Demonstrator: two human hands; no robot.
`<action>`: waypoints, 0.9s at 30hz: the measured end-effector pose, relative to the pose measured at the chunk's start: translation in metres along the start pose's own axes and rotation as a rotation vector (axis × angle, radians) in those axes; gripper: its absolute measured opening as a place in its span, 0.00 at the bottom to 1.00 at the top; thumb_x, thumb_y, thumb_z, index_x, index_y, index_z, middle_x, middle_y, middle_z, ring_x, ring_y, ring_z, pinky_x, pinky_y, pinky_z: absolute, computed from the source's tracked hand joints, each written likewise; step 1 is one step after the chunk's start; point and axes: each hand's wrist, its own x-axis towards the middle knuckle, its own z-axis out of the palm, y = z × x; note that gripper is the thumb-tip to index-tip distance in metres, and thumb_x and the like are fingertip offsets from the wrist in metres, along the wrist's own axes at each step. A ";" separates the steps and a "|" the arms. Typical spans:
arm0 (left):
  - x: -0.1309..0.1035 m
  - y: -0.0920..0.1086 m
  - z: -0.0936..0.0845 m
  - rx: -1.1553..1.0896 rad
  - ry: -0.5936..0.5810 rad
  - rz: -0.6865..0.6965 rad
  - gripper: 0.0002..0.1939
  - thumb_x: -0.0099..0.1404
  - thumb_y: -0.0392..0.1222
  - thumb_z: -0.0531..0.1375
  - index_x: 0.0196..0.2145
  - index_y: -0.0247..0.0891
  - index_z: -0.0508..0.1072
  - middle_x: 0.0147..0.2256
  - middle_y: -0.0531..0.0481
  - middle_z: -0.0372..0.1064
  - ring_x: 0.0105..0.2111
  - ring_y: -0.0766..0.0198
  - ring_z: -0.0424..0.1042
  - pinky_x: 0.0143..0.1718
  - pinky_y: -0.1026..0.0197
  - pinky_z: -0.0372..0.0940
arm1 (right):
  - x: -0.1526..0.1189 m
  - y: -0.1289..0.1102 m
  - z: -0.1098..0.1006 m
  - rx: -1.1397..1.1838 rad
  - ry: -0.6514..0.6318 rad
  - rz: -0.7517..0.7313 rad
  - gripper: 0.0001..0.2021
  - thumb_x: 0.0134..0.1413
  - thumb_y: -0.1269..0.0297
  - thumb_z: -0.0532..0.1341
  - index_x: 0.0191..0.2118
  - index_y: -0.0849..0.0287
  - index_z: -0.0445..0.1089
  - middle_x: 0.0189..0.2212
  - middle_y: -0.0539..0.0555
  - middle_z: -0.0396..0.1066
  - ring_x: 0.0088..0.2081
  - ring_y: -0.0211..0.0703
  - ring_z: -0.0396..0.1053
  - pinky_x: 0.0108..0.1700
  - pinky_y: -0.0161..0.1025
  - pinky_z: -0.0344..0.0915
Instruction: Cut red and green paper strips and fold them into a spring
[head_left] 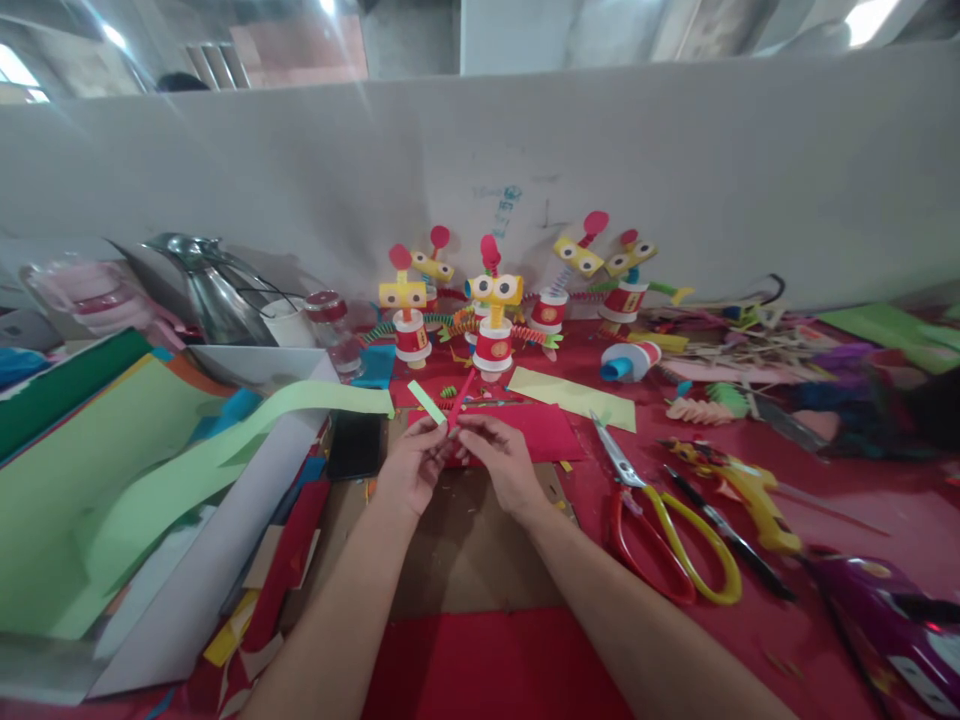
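My left hand (414, 464) and my right hand (501, 462) meet over the brown cardboard (465, 550), fingertips close together. Between them stand two narrow paper strips, a light green strip (426, 402) leaning left and a red strip (462, 396) leaning right. The strips come together at the fingers, where their lower ends are hidden. The left fingers pinch this joint, and the right thumb and fingers close on it from the other side. Just beyond the hands lie a red paper sheet (544, 430) and a small folded green paper spring (448, 392).
Several paper-cup figures (493, 345) stand at the back. Red-and-yellow-handled scissors (637, 490), a pen (724, 530) and a yellow glue gun (761, 500) lie right. A box of coloured paper (217, 560) and a phone (355, 445) are left. A pale green sheet (574, 395) lies beyond.
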 end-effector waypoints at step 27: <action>-0.003 -0.022 0.002 0.181 -0.097 0.303 0.10 0.46 0.38 0.69 0.27 0.32 0.75 0.24 0.52 0.73 0.25 0.70 0.69 0.33 0.64 0.64 | 0.003 0.002 -0.002 -0.127 0.142 -0.101 0.07 0.46 0.62 0.63 0.23 0.57 0.73 0.21 0.47 0.67 0.25 0.36 0.62 0.30 0.35 0.59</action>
